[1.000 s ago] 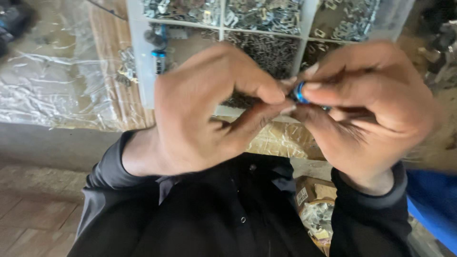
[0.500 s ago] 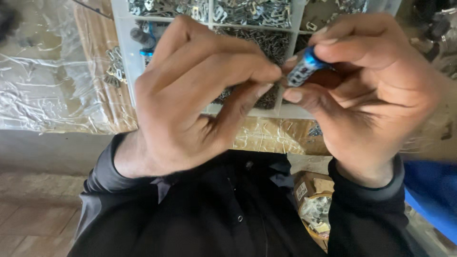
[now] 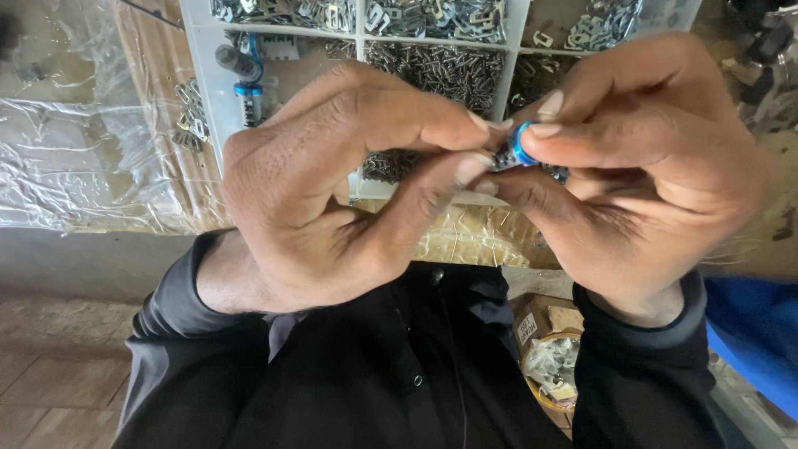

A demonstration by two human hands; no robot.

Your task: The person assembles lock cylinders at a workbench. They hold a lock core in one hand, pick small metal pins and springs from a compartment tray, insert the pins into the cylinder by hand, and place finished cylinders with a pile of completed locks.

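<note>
While both hands pinch it between thumb and forefinger tips, the small blue-ringed part (image 3: 517, 155) sits at frame centre, raised close, probably for fine fitting; left hand (image 3: 332, 191) closes on it from nine o'clock, right hand (image 3: 648, 175) from three, wrists bent inward, over the white sorting tray (image 3: 359, 21) of metal clips at twelve

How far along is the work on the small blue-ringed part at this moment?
Looks done: two similar blue-banded cylinders lie in the white divided tray. In hand: the left hand and right hand pinch a small blue-ringed part between their fingertips, above the tray. Left: compartments full of metal clips and pins suggest many more parts; how complete this piece is cannot be told.
</note>
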